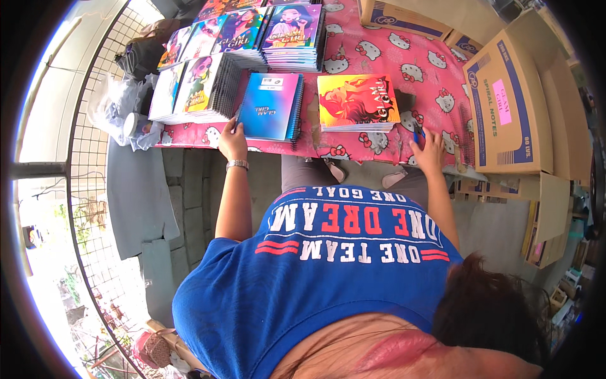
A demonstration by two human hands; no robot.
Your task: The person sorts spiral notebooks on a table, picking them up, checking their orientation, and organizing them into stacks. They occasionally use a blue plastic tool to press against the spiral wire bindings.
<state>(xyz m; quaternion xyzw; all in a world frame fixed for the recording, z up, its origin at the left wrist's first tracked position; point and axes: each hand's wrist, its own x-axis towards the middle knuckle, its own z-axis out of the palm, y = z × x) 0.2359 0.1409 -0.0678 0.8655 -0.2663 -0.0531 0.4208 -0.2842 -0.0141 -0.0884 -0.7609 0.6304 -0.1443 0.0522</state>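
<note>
My left hand (pixel 233 141) is at the table's front edge, fingers curled beside the near left corner of a stack of blue-to-pink spiral notebooks (pixel 270 104). Whether it pinches a notebook is hard to make out. To the right lies a stack of yellow and orange notebooks (pixel 358 101) with a figure on the top cover. Just right of that stack, my right hand (pixel 430 151) rests at the edge, closed around a small blue and dark object (pixel 417 134) whose kind is unclear.
More spiral notebooks (pixel 203 85) stand in piles at the left and back. A pink patterned cloth (pixel 435 63) covers the table. An open cardboard box (pixel 512 101) stands at the right, another box (pixel 404 20) behind. Crumpled plastic (pixel 113 104) and wire mesh (pixel 85 183) border the left.
</note>
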